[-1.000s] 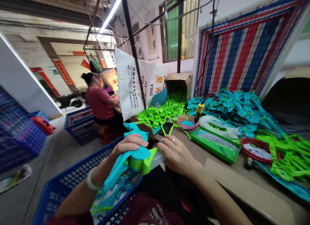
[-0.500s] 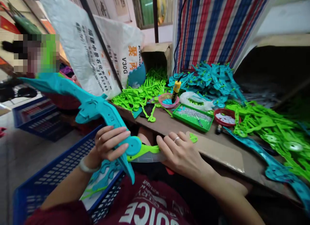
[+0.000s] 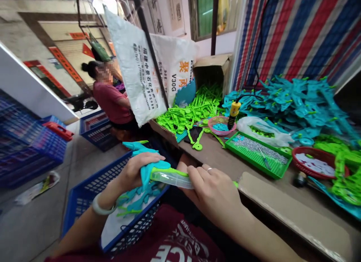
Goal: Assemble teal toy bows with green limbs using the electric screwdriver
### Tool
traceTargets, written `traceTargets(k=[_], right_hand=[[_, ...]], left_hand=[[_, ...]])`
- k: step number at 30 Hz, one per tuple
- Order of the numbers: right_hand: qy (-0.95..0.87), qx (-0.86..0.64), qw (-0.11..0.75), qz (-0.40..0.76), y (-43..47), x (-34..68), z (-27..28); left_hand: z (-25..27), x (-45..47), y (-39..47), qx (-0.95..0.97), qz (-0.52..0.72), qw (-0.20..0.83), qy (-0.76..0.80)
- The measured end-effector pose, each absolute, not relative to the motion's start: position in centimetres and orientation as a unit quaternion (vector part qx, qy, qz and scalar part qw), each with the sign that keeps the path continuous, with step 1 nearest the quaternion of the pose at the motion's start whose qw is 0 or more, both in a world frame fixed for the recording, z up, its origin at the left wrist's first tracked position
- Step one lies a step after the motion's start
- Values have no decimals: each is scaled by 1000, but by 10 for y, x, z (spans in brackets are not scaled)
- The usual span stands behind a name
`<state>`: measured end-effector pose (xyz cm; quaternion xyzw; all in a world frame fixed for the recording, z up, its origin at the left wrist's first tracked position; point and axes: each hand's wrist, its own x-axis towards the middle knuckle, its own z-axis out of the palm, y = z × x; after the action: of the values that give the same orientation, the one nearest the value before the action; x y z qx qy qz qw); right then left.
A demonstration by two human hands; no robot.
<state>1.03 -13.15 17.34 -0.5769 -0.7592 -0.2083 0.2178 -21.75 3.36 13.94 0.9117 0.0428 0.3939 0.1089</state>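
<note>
My left hand (image 3: 137, 168) wraps round a teal plastic piece with a round disc (image 3: 161, 164), its thumb side hidden. Joined to the disc is a lime-green plastic arm (image 3: 177, 170), with a clear plastic strip (image 3: 172, 180) along its near side. My right hand (image 3: 216, 187) closes round the far end of that arm, a green tip showing beyond the fingers. Both hands hold this one jointed part above my lap. Below it stands a blue basket (image 3: 84, 192) with similar teal and green pieces (image 3: 135, 198) in it.
On the workbench lie green pieces (image 3: 188, 117), teal pieces (image 3: 310, 108), a pink bowl (image 3: 221, 132), a yellow-black electric screwdriver (image 3: 234, 113), a green tray of small metal bits (image 3: 278, 171) and a red basket (image 3: 306, 166). A person (image 3: 109, 100) sits beyond the white sack (image 3: 141, 77).
My view has swung left. The teal piece, stretched out long to the upper left before, is now turned so that its length points away and looks foreshortened. Both hands keep their hold.
</note>
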Motion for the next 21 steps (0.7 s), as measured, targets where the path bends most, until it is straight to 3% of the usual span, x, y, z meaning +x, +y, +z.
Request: traceTargets(k=[13, 21], right_hand=[[-732, -643, 220, -52, -145, 14, 131], [-709, -662, 228, -83, -159, 25, 150]], left_hand=[[76, -225, 36, 895, 253, 354, 99], [99, -189, 39, 884, 267, 379, 55]])
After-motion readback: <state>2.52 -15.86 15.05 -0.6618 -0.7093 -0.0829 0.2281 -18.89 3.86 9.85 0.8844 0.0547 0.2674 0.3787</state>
